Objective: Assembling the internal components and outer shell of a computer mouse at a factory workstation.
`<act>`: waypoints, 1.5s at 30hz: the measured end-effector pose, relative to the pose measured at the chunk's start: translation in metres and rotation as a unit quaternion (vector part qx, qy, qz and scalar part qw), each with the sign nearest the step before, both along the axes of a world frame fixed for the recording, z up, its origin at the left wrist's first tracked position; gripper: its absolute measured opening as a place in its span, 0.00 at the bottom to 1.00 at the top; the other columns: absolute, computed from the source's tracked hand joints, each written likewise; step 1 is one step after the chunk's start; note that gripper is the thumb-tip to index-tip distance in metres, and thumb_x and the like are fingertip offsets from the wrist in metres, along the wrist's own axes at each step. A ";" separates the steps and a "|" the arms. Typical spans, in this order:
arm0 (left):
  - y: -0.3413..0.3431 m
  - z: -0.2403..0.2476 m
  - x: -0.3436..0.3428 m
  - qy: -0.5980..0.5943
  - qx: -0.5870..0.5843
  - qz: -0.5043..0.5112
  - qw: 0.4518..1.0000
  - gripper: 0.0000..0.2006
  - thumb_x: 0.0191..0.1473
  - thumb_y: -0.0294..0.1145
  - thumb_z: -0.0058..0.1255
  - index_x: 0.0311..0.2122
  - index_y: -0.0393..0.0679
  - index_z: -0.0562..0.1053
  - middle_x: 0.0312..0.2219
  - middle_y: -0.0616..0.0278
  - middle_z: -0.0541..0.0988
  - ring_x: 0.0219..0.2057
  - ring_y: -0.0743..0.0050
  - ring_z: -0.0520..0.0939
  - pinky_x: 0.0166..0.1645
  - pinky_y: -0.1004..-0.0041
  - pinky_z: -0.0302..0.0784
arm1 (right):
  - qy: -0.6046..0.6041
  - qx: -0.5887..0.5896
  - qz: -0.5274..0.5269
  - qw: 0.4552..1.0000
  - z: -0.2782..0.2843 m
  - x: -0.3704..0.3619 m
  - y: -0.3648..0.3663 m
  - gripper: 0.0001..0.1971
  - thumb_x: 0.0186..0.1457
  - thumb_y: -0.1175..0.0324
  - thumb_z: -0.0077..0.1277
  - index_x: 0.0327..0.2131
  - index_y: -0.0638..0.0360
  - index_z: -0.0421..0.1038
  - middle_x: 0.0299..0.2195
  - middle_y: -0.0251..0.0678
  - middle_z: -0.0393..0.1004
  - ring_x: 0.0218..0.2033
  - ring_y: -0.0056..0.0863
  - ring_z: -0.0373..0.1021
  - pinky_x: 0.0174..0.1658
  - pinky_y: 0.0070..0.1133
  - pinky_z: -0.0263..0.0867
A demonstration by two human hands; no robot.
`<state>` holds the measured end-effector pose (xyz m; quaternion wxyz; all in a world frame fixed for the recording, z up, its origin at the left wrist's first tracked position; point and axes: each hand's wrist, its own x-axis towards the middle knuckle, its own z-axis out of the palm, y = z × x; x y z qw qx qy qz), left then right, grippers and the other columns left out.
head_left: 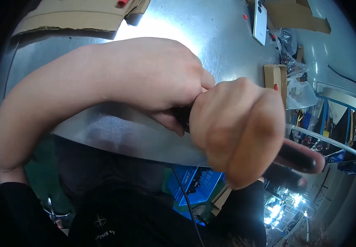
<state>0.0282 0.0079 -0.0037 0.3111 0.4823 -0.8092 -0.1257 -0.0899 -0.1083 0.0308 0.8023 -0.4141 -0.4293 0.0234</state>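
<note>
My left hand [165,78] reaches across above the metal table with its fingers curled closed. A dark piece [182,115] shows beneath its fingers, mostly hidden, so its kind cannot be made out. Right up against it, my right hand [239,127] is closed around pliers [295,158]. Two dark handles stick out to the right from the fist, slightly blurred, with a finger lying along one of them. The jaws of the pliers are hidden behind my hands.
Cardboard [71,18] lies at the far left of the metal table [215,24]. A white phone [260,24], a small open box [274,78] and clear plastic bags [299,92] are along the right side. Below the table edge stands a blue crate [202,183], crossed by a black cable [185,195].
</note>
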 end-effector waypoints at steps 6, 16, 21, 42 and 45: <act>0.002 0.020 -0.010 -0.007 0.003 0.002 1.000 0.17 0.47 0.44 0.68 0.37 0.44 0.79 0.36 0.58 0.81 0.39 0.54 0.84 0.46 0.60 0.81 | 0.067 -0.020 -0.148 0.987 0.026 -0.028 -0.002 0.25 0.63 0.43 0.52 0.39 0.60 0.68 0.25 0.37 0.70 0.14 0.22 0.64 0.15 0.19 0.61; 0.016 0.023 -0.012 -0.068 0.046 0.110 0.991 0.23 0.50 0.49 0.66 0.40 0.40 0.74 0.34 0.55 0.79 0.39 0.54 0.84 0.43 0.60 0.82 | 0.121 -0.086 -0.339 0.929 0.032 -0.051 -0.001 0.33 0.56 0.28 0.52 0.41 0.50 0.63 0.25 0.32 0.66 0.16 0.20 0.64 0.18 0.18 0.60; 0.015 0.020 -0.013 -0.051 0.046 0.128 0.989 0.22 0.50 0.46 0.67 0.39 0.40 0.74 0.34 0.54 0.79 0.39 0.54 0.84 0.42 0.60 0.81 | 0.139 -0.094 -0.356 0.919 0.028 -0.047 -0.001 0.32 0.57 0.28 0.51 0.41 0.48 0.63 0.25 0.33 0.67 0.15 0.22 0.65 0.18 0.19 0.60; 0.015 0.017 -0.012 -0.044 0.044 0.122 0.991 0.20 0.44 0.41 0.67 0.39 0.43 0.73 0.33 0.58 0.74 0.38 0.54 0.78 0.41 0.60 0.76 | 0.145 -0.145 -0.339 0.918 0.035 -0.040 0.000 0.30 0.58 0.29 0.49 0.37 0.48 0.62 0.23 0.36 0.69 0.15 0.25 0.65 0.19 0.20 0.63; 0.014 0.016 -0.013 -0.036 0.042 0.129 0.990 0.20 0.42 0.41 0.68 0.38 0.43 0.73 0.33 0.58 0.74 0.38 0.54 0.78 0.41 0.59 0.76 | 0.137 -0.060 -0.329 0.932 0.019 -0.043 -0.006 0.30 0.60 0.29 0.47 0.37 0.49 0.63 0.22 0.35 0.69 0.14 0.24 0.65 0.19 0.20 0.62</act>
